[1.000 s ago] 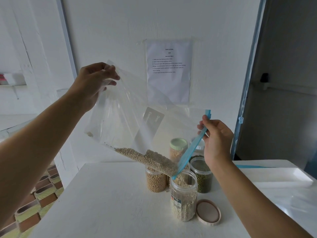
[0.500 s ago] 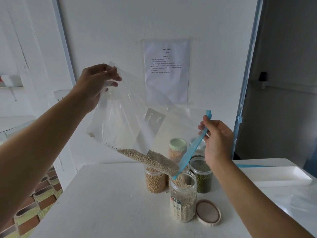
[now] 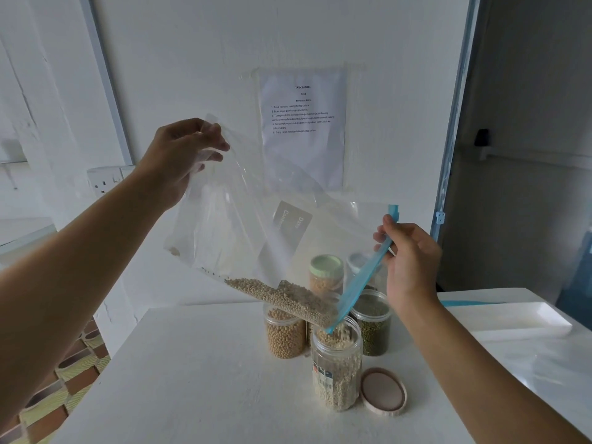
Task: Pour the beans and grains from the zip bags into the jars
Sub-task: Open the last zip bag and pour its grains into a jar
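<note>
A clear zip bag (image 3: 243,219) with a blue zip strip hangs tilted over an open clear jar (image 3: 337,366). My left hand (image 3: 182,155) pinches the bag's raised bottom corner. My right hand (image 3: 410,257) grips the blue zip strip near its upper end. Pale grains (image 3: 282,296) lie along the bag's lower edge and spill from its lowest corner into the jar, which is mostly full of the same grains. The jar's beige lid (image 3: 382,391) lies flat on the table just right of it.
Behind the open jar stand a jar of tan beans (image 3: 283,334), a jar of green beans (image 3: 373,328), a green-lidded jar (image 3: 326,274) and a white-lidded jar partly hidden by the bag. A white tray (image 3: 512,318) lies on the right. The white table (image 3: 192,379) ends at left above tiled floor.
Both hands keep the same grip and stay almost still. The grain pile in the bag has slid a little lower toward the corner over the jar.
</note>
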`<state>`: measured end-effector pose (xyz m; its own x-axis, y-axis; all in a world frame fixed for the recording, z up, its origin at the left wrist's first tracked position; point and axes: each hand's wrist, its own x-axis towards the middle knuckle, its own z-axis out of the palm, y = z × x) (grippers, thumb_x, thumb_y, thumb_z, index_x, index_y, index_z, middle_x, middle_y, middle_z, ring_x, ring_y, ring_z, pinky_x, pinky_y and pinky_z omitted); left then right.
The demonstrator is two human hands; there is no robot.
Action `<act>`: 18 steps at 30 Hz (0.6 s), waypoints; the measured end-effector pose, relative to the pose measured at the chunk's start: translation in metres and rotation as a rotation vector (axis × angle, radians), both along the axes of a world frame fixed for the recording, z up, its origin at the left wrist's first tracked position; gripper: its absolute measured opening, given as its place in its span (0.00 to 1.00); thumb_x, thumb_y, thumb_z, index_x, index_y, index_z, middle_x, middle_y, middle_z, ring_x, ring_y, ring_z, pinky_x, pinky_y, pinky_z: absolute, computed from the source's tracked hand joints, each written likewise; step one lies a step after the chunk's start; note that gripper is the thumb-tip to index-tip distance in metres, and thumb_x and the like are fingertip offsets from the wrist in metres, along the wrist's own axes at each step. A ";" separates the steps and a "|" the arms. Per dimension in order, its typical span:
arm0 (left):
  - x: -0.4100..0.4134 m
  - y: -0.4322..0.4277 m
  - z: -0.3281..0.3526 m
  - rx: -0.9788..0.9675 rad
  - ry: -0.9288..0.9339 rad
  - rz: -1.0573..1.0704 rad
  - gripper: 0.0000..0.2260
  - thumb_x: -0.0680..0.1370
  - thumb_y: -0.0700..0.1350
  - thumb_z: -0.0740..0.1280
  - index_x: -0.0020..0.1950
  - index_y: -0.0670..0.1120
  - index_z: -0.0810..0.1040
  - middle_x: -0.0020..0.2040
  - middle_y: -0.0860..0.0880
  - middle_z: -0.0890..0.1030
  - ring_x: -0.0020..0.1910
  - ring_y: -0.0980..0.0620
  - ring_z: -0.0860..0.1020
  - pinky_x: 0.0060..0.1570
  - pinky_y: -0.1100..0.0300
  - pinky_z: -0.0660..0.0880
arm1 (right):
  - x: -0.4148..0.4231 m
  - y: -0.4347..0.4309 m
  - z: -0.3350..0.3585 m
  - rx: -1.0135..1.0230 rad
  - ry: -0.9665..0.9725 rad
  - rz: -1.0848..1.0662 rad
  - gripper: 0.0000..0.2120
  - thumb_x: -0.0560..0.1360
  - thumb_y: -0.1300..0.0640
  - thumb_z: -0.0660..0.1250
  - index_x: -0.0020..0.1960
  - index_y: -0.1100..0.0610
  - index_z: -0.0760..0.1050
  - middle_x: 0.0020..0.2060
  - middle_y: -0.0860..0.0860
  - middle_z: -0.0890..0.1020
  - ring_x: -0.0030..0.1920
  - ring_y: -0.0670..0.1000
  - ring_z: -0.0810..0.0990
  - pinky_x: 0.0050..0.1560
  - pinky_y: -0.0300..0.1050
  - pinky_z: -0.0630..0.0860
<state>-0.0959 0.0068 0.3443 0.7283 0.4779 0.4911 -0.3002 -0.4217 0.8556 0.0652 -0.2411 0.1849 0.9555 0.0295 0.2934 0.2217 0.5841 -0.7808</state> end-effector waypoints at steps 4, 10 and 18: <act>0.003 -0.002 -0.001 -0.002 0.004 -0.003 0.09 0.81 0.45 0.69 0.42 0.45 0.80 0.53 0.49 0.83 0.56 0.46 0.80 0.74 0.41 0.64 | -0.001 -0.004 -0.001 -0.007 0.003 -0.011 0.06 0.77 0.57 0.73 0.43 0.58 0.81 0.37 0.49 0.85 0.41 0.48 0.84 0.50 0.45 0.79; 0.003 -0.003 -0.001 0.011 0.012 -0.002 0.09 0.81 0.46 0.69 0.42 0.45 0.80 0.54 0.49 0.83 0.55 0.47 0.80 0.72 0.42 0.64 | -0.004 -0.005 -0.003 -0.010 0.017 -0.017 0.06 0.77 0.57 0.73 0.44 0.60 0.81 0.38 0.51 0.85 0.41 0.48 0.84 0.51 0.45 0.81; 0.000 -0.002 -0.001 0.016 0.018 0.019 0.09 0.81 0.47 0.69 0.43 0.45 0.80 0.51 0.49 0.83 0.54 0.47 0.80 0.69 0.45 0.66 | -0.005 -0.004 -0.004 -0.009 0.014 -0.008 0.06 0.77 0.57 0.73 0.44 0.59 0.80 0.38 0.51 0.85 0.42 0.48 0.84 0.48 0.44 0.80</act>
<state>-0.0956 0.0045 0.3436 0.7281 0.4838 0.4855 -0.2762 -0.4412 0.8539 0.0597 -0.2449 0.1811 0.9598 0.0247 0.2796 0.2151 0.5753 -0.7891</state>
